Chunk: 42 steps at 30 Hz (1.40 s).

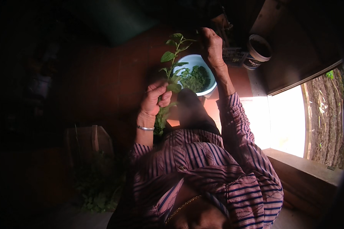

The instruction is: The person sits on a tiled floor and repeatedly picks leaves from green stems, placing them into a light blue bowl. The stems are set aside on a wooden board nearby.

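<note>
My left hand [156,98], with a silver bangle at its wrist, is closed around a long leafy green stem [172,64]. The stem stands up past the fingers, and more of its leaves hang below the fist. My right hand [213,45] is raised beyond the far right rim of a light blue plastic basin [199,93]. Its fingers are curled and mostly in shadow, so whether they hold anything cannot be made out. Inside the basin lies a heap of picked green leaves [197,77]. My dark-clothed knee [190,103] is just in front of it.
A white plastic bucket [258,48] and a dim crate [233,55] are beyond the basin, to the right. Bright sunlight enters through a doorway [286,123] on the right. At lower left, more leafy greens [99,197] lie in shadow near a wooden board [94,138].
</note>
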Each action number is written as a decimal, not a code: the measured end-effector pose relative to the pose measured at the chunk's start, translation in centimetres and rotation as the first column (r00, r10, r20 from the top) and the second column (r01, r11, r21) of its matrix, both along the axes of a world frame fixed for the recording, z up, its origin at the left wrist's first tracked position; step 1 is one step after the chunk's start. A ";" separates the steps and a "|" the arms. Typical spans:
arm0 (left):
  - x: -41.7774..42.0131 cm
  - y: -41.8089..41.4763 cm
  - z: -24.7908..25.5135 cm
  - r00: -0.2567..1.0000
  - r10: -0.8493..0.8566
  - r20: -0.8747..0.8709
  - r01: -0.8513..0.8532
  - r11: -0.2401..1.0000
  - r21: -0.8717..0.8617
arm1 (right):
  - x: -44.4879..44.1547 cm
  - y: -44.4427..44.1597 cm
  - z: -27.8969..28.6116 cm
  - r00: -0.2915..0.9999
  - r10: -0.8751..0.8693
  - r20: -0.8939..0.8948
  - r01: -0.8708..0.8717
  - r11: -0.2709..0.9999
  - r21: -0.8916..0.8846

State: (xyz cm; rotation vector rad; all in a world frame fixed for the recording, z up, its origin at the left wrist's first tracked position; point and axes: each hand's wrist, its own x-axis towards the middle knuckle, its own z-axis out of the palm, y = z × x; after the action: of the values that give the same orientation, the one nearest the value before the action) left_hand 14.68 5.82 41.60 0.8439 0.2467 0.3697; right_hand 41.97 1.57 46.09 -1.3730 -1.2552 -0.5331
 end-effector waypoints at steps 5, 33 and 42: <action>-0.2 0.0 0.3 1.000 -0.008 0.027 0.008 0.999 -0.031 | -1.1 -0.5 1.1 0.418 0.450 -0.789 -0.413 0.868 0.276; 1.5 1.8 9.4 0.779 0.610 0.146 -0.416 0.330 0.847 | -8.2 -0.3 2.6 -0.010 0.639 -0.769 -0.824 0.430 0.368; 3.1 3.4 12.4 0.796 0.489 0.357 -0.548 0.330 0.769 | -9.9 -0.2 5.1 -0.121 0.604 -0.788 -0.916 0.237 0.323</action>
State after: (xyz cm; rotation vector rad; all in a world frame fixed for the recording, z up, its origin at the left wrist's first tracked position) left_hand 17.73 9.20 53.97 1.7549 0.2761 1.2161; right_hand 32.08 1.34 51.16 -0.5876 -1.0675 1.2524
